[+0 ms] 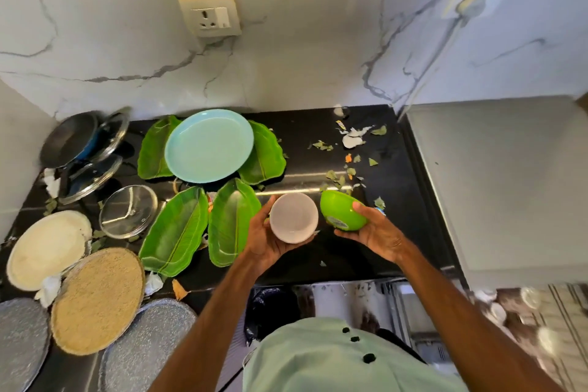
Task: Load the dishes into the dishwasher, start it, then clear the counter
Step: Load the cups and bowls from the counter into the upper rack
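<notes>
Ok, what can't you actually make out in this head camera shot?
- Dishwasher racks: bottom right, motion-blurred; contents unreadable.
- Green bowl: tilted away in the right hand, so its inside is hidden; its sticker is too small to read.
- Silver trays: cut off by the bottom left edge.
- Frying pan: partly hidden beneath stacked glass lids.

Your shirt [334, 360] is pale mint green, filling the view below the black counter [318, 143], with three small dark buttons [354, 339] running in a slanted line down its front (the lowest one looks the largest). Both your forearms, reaching out over the counter, are bare, with no sleeves showing on them.
</notes>
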`<action>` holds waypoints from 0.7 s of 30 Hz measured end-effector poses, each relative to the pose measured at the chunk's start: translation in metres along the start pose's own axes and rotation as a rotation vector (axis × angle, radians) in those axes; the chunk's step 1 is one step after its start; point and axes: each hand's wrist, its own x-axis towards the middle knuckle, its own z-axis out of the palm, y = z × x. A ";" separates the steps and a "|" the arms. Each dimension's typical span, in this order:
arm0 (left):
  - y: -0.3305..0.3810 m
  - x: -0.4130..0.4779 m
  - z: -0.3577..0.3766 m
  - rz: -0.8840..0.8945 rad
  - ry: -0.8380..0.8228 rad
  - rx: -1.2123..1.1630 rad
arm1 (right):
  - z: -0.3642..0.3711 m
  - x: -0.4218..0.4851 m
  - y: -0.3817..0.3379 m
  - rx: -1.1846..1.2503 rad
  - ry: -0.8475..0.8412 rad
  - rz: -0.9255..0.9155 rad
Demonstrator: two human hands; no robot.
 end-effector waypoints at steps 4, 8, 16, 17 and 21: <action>-0.025 0.014 0.030 -0.040 -0.007 0.091 | -0.030 -0.033 0.007 0.033 0.013 -0.021; -0.054 0.023 0.069 -0.066 -0.015 0.237 | -0.071 -0.070 0.009 -0.055 0.046 -0.055; -0.143 0.027 0.166 -0.073 -0.054 0.724 | -0.136 -0.142 -0.002 -0.078 0.260 -0.095; -0.159 0.028 0.177 -0.088 -0.063 0.728 | -0.145 -0.151 -0.004 -0.045 0.286 -0.080; -0.232 0.032 0.221 -0.169 -0.069 0.780 | -0.202 -0.193 -0.002 0.155 0.382 -0.102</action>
